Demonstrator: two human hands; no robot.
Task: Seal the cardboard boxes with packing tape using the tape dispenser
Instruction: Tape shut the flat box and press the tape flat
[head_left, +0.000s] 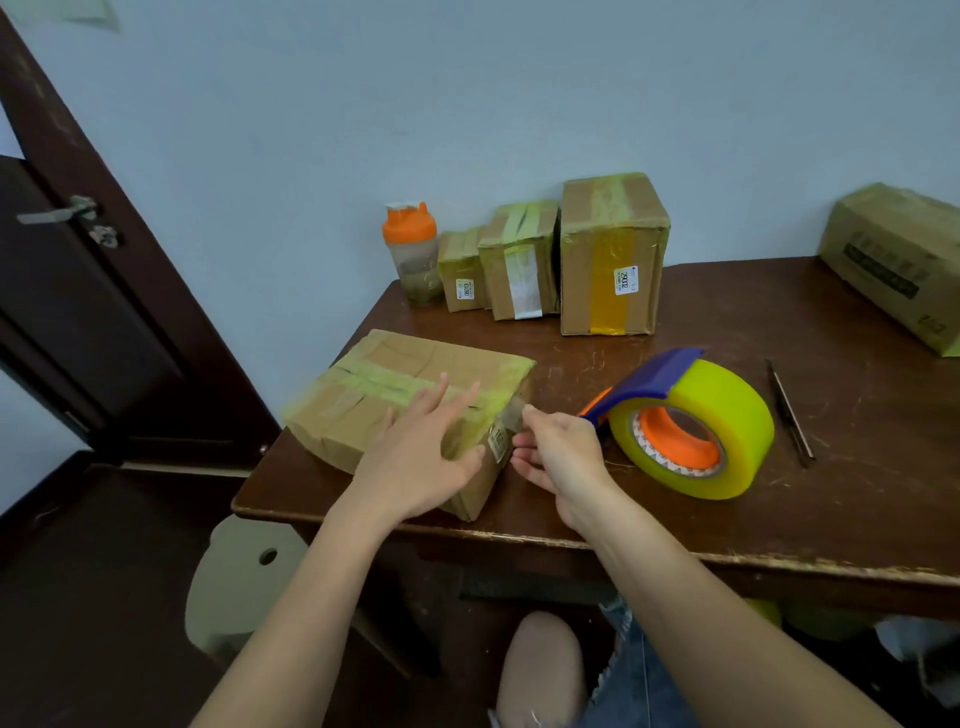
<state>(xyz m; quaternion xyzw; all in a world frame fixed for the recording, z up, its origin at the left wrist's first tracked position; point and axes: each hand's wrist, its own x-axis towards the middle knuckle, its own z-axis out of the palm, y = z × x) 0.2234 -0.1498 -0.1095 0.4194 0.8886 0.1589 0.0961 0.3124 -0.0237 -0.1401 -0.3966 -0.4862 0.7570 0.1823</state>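
A flat cardboard box (363, 395) with yellowish tape across its top lies at the table's front left corner. My left hand (421, 452) rests on its top near the right end, fingers straight and spread. My right hand (558, 452) is at the box's right end, thumb and fingers pinching a loose end of clear tape (514, 415) there. The tape dispenser (691, 426), a blue and orange frame with a big yellow roll, lies on the table just right of my right hand, nobody holding it.
Three taped boxes (613, 260) and an orange-lidded shaker bottle (413, 254) stand along the wall. A larger box (898, 260) lies at the far right. A thin dark pen-like tool (789, 413) lies right of the roll. A dark door (78, 291) is at left, a stool (244, 577) below the table.
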